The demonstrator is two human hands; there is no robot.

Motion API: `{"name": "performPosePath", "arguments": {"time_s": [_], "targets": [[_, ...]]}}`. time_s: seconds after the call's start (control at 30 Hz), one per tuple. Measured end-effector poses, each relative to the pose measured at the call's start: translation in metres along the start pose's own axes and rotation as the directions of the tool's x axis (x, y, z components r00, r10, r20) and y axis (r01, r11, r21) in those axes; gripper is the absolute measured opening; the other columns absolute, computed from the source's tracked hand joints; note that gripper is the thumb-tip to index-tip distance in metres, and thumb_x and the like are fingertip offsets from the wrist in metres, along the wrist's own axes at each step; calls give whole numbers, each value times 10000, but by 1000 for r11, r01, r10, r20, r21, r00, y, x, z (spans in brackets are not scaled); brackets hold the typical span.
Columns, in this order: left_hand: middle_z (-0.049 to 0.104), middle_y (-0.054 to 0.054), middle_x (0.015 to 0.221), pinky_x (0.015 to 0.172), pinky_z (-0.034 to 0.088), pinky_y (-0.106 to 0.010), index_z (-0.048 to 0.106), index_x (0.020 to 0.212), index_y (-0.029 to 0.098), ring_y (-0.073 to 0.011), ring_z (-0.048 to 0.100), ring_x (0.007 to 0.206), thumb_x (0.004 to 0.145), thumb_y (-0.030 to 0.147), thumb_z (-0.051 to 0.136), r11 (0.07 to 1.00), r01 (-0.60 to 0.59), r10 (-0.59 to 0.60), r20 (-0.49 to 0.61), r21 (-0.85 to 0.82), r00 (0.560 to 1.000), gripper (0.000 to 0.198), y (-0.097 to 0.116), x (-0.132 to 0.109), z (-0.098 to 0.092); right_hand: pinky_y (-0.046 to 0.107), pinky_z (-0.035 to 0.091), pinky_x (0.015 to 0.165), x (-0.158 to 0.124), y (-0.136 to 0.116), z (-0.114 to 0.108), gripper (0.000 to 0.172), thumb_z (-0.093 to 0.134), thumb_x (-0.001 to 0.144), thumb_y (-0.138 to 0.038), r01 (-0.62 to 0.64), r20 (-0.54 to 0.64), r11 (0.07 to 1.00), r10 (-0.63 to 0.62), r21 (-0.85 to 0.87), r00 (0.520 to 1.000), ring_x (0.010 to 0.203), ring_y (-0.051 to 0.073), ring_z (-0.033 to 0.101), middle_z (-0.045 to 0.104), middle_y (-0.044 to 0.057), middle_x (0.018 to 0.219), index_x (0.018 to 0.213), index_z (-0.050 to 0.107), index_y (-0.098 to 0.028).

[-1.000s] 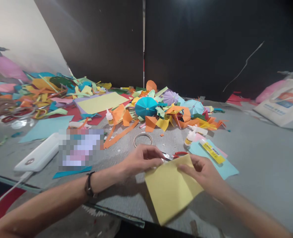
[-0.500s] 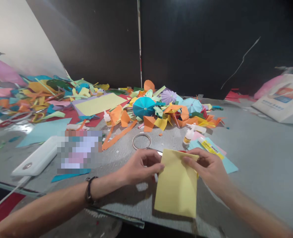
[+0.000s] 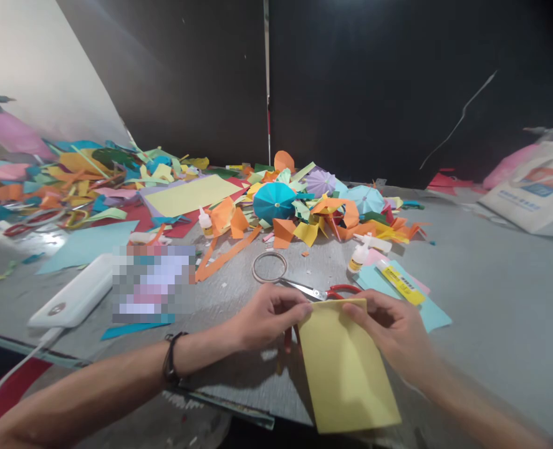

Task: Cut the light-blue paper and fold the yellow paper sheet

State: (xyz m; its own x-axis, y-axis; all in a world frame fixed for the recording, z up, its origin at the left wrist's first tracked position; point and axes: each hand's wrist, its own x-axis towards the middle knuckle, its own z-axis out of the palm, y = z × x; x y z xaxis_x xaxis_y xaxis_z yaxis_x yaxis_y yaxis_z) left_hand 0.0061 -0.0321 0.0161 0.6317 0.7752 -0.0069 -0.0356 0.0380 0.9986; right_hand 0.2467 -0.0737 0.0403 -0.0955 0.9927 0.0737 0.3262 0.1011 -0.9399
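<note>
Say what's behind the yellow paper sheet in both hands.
Beyond the yellow paper sheet: red-handled metal scissors on the grey table, seemingly partly covered. Whatever lies directly behind the sheet is hidden.

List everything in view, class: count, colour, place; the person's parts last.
Rectangular paper sheet: one, yellow, front centre
Metal scissors: one pair, red and silver, behind the sheet; more far left
Thin ring: one, silvery, centre
Upright plastic glue bottles: two, white, centre
Labelled tube: one, yellow, right
Oblong power bank: one, white, left
Pixelated item: one, unreadable, beside it
Round pleated paper discs: three, blue, purple, light blue, back
Paper sheets and scraps: uncountable, many colours, mostly back
Apparent spray bottle: one, pink, far left
Printed bag: one, white, far right
Flat tabletop: one, grey, below
Upright panels: two, black, behind
Corded bracelet: one, dark, front left
Left hand: one, sheet's top left
Right hand: one, sheet's top right
</note>
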Motion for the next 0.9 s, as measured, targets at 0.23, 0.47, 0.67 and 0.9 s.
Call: {"name": "performPosePath", "arguments": {"time_s": [0.23,0.47,0.67,0.9], "targets": [[661,-37,740,430,528,-194,720,892,118,-103,626,508,951,570,667,999,-7,6,16,44,1000,459,2,-2,-1,263,433,509,2,-3,0,349,736,872,-565,-38,0,999,38,21,999,580,156,577,696,23,698,814,789,-225],[637,-19,720,425,524,-189,709,879,112,-87,598,491,938,568,683,999,-6,6,-2,44,1000,461,0,0,-1,256,464,538,0,0,0,338,752,870,-545,-21,4,999,21,25,1000,619,165,620,731,38,718,831,792,-212],[700,-50,713,420,525,-183,711,897,110,-123,672,516,915,574,712,998,32,-31,27,-58,999,464,-2,1,-1,237,484,546,1,3,-1,325,758,873,-530,-11,4,998,11,57,1000,638,159,646,750,40,753,849,801,-208],[704,-54,622,391,483,-156,680,856,119,-166,733,525,919,580,707,994,79,-77,28,-72,997,466,3,1,0,204,474,503,3,1,-4,311,774,866,-510,-23,14,993,21,112,1000,581,133,639,752,21,697,798,796,-207]]}}
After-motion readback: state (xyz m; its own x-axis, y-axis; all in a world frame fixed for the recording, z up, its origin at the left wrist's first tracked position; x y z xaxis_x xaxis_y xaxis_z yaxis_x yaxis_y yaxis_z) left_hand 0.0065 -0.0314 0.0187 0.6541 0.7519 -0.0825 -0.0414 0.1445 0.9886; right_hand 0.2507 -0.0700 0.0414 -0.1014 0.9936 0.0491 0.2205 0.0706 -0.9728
